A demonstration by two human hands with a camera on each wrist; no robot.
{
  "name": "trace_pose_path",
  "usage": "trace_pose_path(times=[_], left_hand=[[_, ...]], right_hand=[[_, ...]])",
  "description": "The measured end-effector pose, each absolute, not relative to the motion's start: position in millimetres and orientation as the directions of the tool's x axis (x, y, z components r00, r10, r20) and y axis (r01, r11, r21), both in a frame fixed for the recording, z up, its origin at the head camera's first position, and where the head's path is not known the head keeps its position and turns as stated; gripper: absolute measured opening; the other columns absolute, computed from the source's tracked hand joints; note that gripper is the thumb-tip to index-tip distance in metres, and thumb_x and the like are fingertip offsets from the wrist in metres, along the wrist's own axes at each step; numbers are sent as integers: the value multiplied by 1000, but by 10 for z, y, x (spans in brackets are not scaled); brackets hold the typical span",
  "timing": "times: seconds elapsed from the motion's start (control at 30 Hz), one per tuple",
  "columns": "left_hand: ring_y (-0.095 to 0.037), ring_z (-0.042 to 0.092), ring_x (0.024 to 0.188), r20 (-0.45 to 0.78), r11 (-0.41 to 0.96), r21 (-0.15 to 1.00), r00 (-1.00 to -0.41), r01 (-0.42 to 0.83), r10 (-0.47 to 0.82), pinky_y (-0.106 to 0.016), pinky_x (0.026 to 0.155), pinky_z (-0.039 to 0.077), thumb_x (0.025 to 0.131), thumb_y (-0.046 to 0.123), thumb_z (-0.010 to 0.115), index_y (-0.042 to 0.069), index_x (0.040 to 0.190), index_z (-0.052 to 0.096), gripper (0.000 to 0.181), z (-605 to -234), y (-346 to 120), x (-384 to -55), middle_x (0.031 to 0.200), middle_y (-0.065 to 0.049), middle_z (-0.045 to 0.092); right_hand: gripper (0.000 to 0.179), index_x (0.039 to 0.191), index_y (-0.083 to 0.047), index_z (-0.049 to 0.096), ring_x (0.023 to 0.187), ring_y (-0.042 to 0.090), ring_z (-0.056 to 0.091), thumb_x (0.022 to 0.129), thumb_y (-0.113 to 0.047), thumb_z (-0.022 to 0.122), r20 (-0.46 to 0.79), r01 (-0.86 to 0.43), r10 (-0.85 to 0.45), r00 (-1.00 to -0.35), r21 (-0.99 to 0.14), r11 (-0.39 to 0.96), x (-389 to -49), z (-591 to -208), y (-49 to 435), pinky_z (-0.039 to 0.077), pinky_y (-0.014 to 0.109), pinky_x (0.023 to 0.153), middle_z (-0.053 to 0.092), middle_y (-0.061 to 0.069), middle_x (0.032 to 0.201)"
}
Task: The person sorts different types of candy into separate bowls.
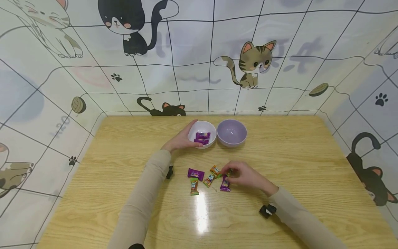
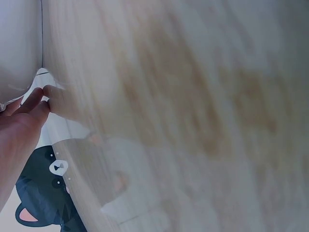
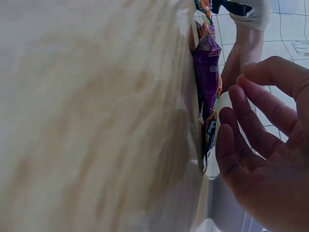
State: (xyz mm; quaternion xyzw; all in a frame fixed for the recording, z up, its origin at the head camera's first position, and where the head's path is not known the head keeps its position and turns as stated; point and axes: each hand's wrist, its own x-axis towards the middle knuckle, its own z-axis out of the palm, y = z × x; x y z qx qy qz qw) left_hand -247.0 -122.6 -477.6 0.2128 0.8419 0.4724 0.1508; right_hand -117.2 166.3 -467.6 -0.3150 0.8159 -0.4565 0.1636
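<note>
My left hand [image 1: 182,139] grips the white bowl [image 1: 193,130] from its left side, thumb at the near rim and fingers round the far side. Inside the bowl lie two purple-wrapped candies [image 1: 202,135]. Over the loose candies hovers my right hand [image 1: 245,175], its fingers loosely bent with nothing visible between them in the right wrist view. Just below its fingertips is a purple-wrapped candy [image 1: 225,185]; another wrapper is partly hidden by the hand. To the left lie a second purple candy [image 1: 196,174] and several orange-and-green candies [image 1: 194,186].
A lilac bowl [image 1: 231,133] stands right beside the white one, at the back of the wooden table [image 1: 289,152]. Behind the table and at both sides hangs a cat-patterned backdrop [image 1: 192,76].
</note>
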Motion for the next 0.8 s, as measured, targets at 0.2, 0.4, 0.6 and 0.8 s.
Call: trace_pose_path(times=[0.2,0.4,0.6,0.8], left_hand=[[-33,34,134,-64,467,860,-865,205,497,-49,109,28,70,31,87,14,156,11,116,-4771,-1224,-2466,154,-14,26],[-29,35,133,-85,466,867,-870,176,486,-46,109,28,72,22,87,17,156,11,113,-4760,-1214,-2459,154,-11,26],[-28,36,132,-84,460,871,-870,173,487,-45,109,29,73,21,86,17,156,12,111,-4777,-1213,-2475,152,-11,28],[-29,36,132,-83,465,868,-871,176,485,-46,109,29,73,22,86,17,156,12,112,-4770,-1215,-2471,153,-12,28]], right_hand=[[24,108,-2,68,100,21,61,84,-2,72,17,-375,-681,-732,-845,382,-1161,-4716,1701,49,40,90,68,6,106],[29,109,-5,69,101,20,58,81,0,74,49,-469,-718,-695,-787,400,-1164,-4735,1714,47,37,90,67,3,106],[34,111,-8,70,102,20,55,79,2,73,41,-513,-729,-683,-737,440,-1154,-4718,1718,45,38,91,65,1,109],[37,110,-12,70,106,21,50,75,0,74,5,-528,-733,-681,-696,486,-1141,-4718,1717,42,42,94,62,-2,112]])
